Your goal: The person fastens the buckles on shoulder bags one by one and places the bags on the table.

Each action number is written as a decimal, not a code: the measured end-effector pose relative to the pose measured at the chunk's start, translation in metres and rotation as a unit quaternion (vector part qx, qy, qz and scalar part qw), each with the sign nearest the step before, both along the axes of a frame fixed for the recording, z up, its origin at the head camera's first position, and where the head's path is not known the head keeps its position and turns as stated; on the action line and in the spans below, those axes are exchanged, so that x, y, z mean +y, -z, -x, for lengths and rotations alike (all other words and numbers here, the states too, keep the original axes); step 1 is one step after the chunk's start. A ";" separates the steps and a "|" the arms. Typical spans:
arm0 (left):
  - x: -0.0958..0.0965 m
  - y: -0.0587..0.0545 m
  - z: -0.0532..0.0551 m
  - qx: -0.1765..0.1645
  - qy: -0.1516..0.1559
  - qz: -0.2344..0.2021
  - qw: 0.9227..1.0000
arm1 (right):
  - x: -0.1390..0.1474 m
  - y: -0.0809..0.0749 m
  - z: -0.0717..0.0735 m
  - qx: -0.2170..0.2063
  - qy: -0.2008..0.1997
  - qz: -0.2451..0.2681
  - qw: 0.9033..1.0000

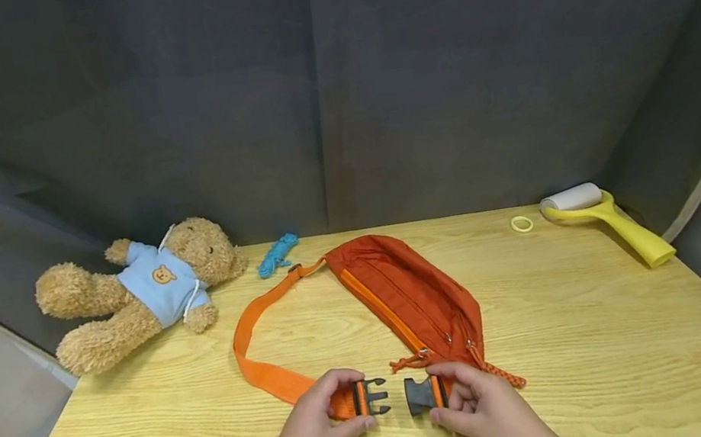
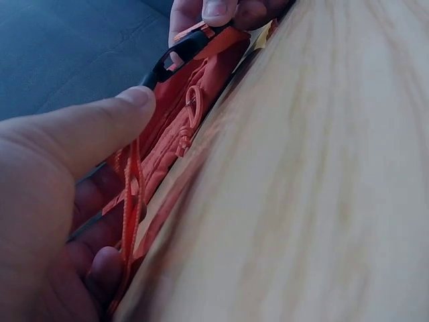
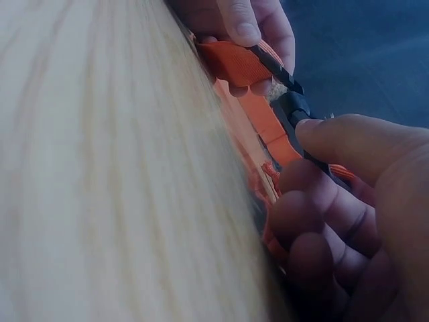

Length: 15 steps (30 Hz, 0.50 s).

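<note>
An orange-red waist bag (image 1: 413, 285) lies on the table with its orange strap (image 1: 255, 366) looped out to the left. My left hand (image 1: 316, 429) pinches the pronged half of a black buckle (image 1: 377, 396) between thumb and fingers, prongs pointing right. Facing it, my right hand (image 1: 490, 408) pinches the socket half (image 1: 418, 396) at the bag's near end. A small gap separates the two halves in the head view. In the right wrist view, the orange webbing (image 3: 231, 64) runs from the pronged half under the left fingers. Cords (image 2: 131, 201) hang by the left fingers in the left wrist view.
A teddy bear (image 1: 169, 280) in a blue top lies at the back left, near a bundle of blue cord (image 1: 277, 255). At the back right are a yellow ring (image 1: 521, 224) and a yellow-handled lint roller (image 1: 634, 233). Dark curtains (image 1: 315, 93) stand behind the table.
</note>
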State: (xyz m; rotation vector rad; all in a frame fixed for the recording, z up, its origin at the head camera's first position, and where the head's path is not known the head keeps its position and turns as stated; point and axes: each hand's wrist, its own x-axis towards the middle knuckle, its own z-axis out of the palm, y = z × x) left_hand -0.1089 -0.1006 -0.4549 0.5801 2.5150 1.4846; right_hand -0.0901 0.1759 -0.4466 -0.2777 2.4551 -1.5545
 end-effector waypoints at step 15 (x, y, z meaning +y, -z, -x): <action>0.001 0.000 -0.001 0.005 0.011 -0.011 1.000 | -0.002 -0.002 -0.001 0.004 0.005 -0.006 1.000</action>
